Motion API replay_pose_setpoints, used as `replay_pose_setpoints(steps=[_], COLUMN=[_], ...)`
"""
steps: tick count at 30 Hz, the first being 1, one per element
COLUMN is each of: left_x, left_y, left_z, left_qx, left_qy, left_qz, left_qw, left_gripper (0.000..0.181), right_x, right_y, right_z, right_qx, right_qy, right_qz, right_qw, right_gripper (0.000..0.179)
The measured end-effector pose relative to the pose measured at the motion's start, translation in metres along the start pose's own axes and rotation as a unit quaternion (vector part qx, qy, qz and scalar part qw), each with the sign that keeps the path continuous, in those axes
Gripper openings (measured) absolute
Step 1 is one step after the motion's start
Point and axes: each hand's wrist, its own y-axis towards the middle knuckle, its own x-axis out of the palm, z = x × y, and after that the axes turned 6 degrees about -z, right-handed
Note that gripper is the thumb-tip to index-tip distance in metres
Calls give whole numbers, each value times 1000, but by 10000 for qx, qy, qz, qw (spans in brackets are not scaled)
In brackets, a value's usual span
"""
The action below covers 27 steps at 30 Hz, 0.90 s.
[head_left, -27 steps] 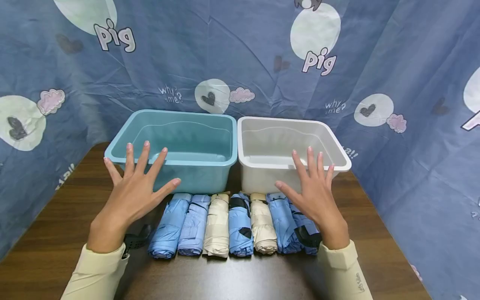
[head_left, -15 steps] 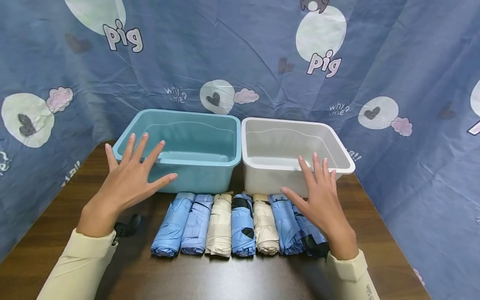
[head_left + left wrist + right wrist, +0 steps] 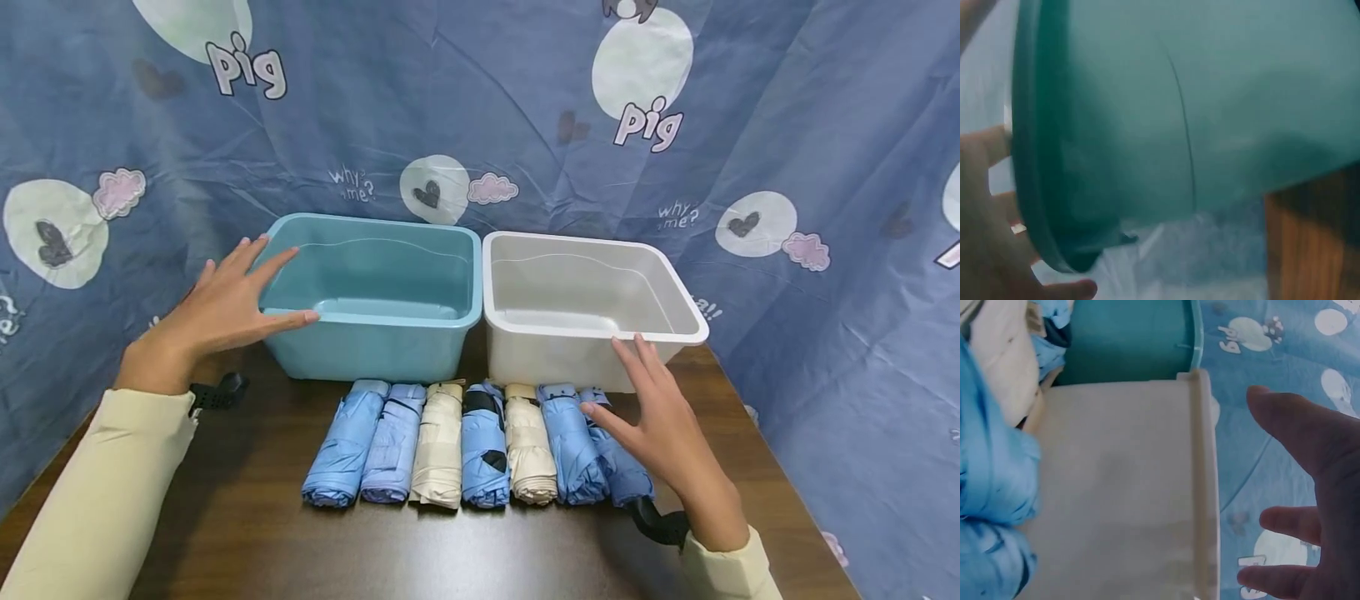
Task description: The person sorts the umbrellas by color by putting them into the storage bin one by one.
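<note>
My left hand is at the left end of a teal plastic tub, fingers spread and overlapping its rim. In the left wrist view, the fingers and thumb lie alongside the tub's rim. My right hand hovers with extended fingers in front of a white tub, its fingertips overlapping the front rim. Below its thumb lies the rightmost blue rolled fabric bundle, partly covered by that hand. In the right wrist view, nothing is between the right thumb and fingers.
Several rolled bundles lie side by side before the tubs, including a left blue one and cream ones. Both tubs stand side by side on a dark wooden table. A patterned blue cloth hangs behind.
My left hand has moved left from in front of the teal tub to its left end. My right hand has shifted down and right, away from over the white tub.
</note>
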Motion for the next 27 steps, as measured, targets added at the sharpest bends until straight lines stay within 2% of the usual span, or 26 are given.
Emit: replay_pose_setpoints(steps=[4, 7, 20, 27], left_x=[-3, -2, 5, 9], left_y=[9, 13, 17, 15], left_z=[-11, -18, -34, -42], left_qx=[-207, -315, -528, -639], left_qy=[-636, -977, -1219, -1785], left_qz=[-299, -347, -184, -230], left_qw=[9973, 9941, 9910, 9816], left_gripper=[94, 92, 93, 89], right_x=[3, 6, 19, 26], right_y=[-7, -11, -21, -25], right_z=[8, 14, 48, 59], right_qx=[138, 268, 609, 746], right_qy=[100, 147, 359, 599], right_qz=[-184, -355, -806, -1036], right_qw=[9997, 9989, 9942, 9900], right_gripper=[84, 82, 78, 75])
